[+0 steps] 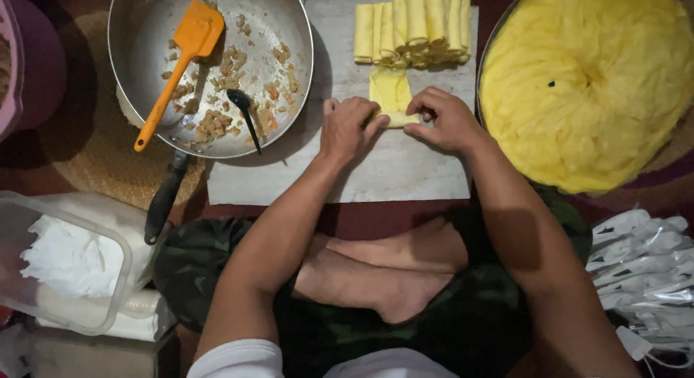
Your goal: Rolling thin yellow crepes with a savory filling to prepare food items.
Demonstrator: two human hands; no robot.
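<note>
On the pale cutting board (405,168), the left hand (347,129) and right hand (444,119) pinch the near end of a yellow wrapper (391,92) in a closed grip. Just beyond lies a stack of finished rolls (413,24). Left sits a pan (210,67) holding filling, an orange spatula (177,63) and black spoon (244,110); right, a tray of wrappers (585,82).

A pale board (405,172) lies on the floor; rolled yellow wrappers (416,27) and one flat wrapper (390,89) lie on it.
</note>
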